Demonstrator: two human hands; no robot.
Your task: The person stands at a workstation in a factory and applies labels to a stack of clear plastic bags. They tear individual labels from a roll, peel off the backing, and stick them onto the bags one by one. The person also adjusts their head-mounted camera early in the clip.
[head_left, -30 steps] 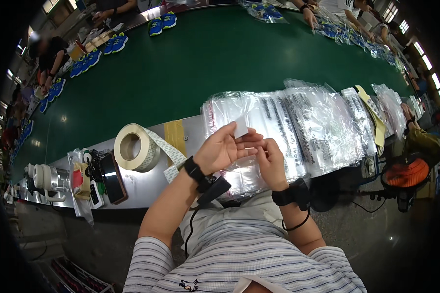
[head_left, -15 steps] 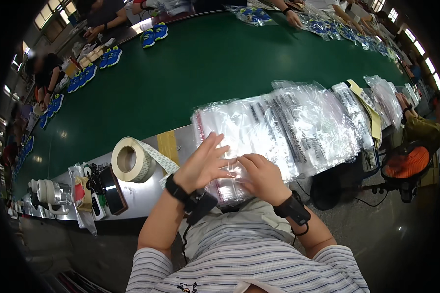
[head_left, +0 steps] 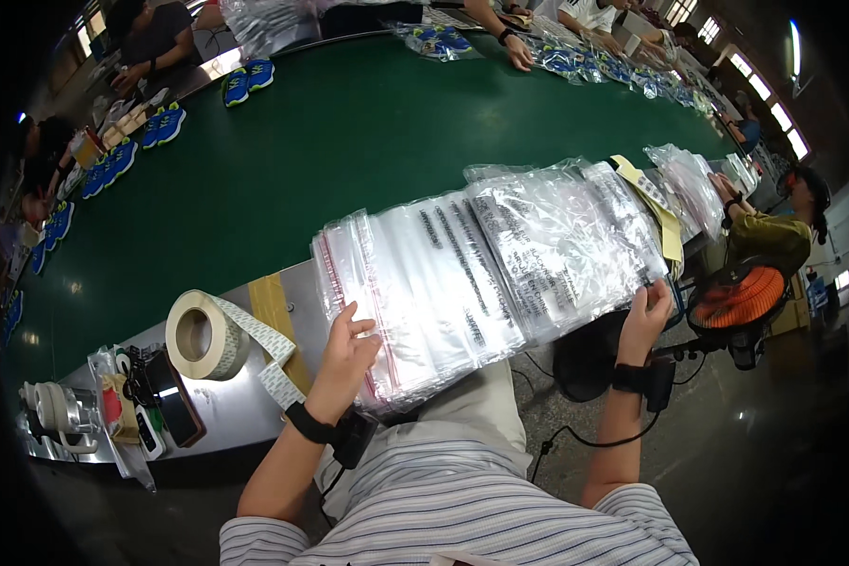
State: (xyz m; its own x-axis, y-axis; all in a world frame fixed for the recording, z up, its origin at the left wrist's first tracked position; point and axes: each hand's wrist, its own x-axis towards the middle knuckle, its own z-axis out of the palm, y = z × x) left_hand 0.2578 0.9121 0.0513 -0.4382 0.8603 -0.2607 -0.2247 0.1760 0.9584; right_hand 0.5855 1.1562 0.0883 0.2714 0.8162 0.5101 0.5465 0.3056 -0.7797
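Observation:
Clear plastic bags (head_left: 434,283) with dark print and red strips along the left end lie in an overlapping stack in front of me. My left hand (head_left: 347,363) is at their left end, beside the red strips, with its fingers apart and slightly bent. Over at the near right corner of the spread is my right hand (head_left: 646,321), its fingers and thumb drawn together against the bag edge. A small dark bit shows at those fingertips; what they pinch is too small to make out. More crinkled bags (head_left: 571,250) overlap on the right.
A roll of white labels (head_left: 208,335) stands left, its strip trailing toward my left wrist. Beyond it lie a phone (head_left: 174,401) and a clear jug (head_left: 75,407). Blue shoes (head_left: 248,82) line the green table (head_left: 349,132). An orange fan (head_left: 740,297) and co-workers are to the right.
My hands have parted from over the bags: the right swung out to the near right corner, the left drew back to the left end. The whole view has shifted.

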